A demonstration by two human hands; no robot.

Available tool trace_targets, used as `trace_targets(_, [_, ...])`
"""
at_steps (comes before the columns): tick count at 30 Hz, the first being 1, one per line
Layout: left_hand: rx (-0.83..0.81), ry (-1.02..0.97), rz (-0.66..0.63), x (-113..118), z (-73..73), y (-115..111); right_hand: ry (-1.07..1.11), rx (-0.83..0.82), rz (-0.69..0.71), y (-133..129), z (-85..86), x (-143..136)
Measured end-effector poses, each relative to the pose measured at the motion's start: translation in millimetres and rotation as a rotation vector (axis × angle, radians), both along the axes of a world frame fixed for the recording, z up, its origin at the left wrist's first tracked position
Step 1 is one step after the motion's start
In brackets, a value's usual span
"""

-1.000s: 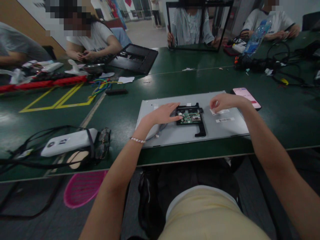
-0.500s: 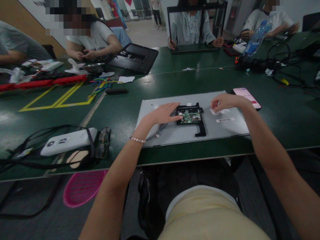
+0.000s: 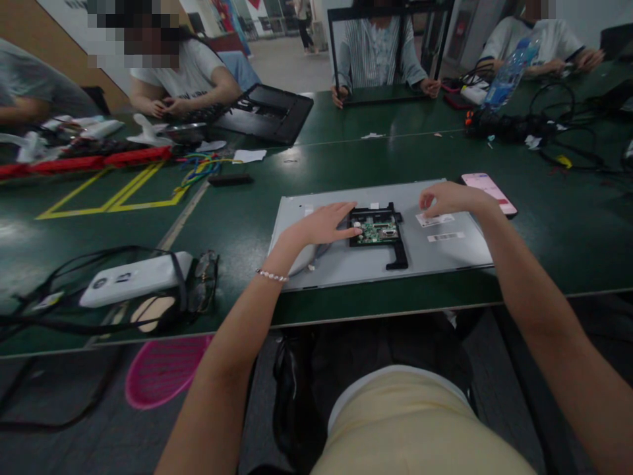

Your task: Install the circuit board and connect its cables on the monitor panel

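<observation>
A grey flat display panel (image 3: pixel 346 267) lies back side up on the green table. On its middle sits a green circuit board (image 3: pixel 378 231) in a black plastic bracket (image 3: pixel 397 257). My left hand (image 3: pixel 326 224) is open with its fingers stretched out, fingertips over the bracket's left side and thumb at the board's left edge. Over the upper white label (image 3: pixel 439 220) on the panel's right part is my right hand (image 3: pixel 442 198), its fingers curled together in a pinch. Whatever may be between those fingertips is too small to make out. A second label (image 3: pixel 446 237) lies just below.
A pink-screened phone (image 3: pixel 488 192) lies beyond the panel's right corner. On my left are a white power bank-like box (image 3: pixel 136 280), cables and glasses (image 3: pixel 204 280). Across the table one person holds a black frame (image 3: pixel 390 102); a black casing (image 3: pixel 270 113) lies before another.
My right hand's fingers have shifted slightly over the label. The left hand stays in place. Across the table, the person at right has moved their hands a little.
</observation>
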State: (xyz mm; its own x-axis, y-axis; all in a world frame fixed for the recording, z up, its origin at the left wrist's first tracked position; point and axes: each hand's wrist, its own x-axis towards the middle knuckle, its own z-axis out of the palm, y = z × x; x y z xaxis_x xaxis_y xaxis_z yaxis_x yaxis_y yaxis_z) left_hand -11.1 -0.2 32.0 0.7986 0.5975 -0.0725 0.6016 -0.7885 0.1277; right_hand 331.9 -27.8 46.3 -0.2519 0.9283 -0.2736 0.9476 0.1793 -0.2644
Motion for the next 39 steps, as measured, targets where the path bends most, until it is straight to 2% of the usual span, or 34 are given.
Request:
trace_targets(12, [-0.002, -0.003, -0.003, 1.6, 3.6, -3.1, 0.008, -0.073, -0.033, -4.7, 7.4, -11.4])
trace_targets(28, [-0.005, 0.006, -0.007, 0.8, 3.0, -2.4, 0.031, -0.116, -0.018, -4.6, 6.4, -11.6])
trace_targets(39, [-0.007, 0.003, 0.004, 0.9, 4.1, -3.3, 0.020, -0.053, 0.009, -5.0, 8.3, -4.8])
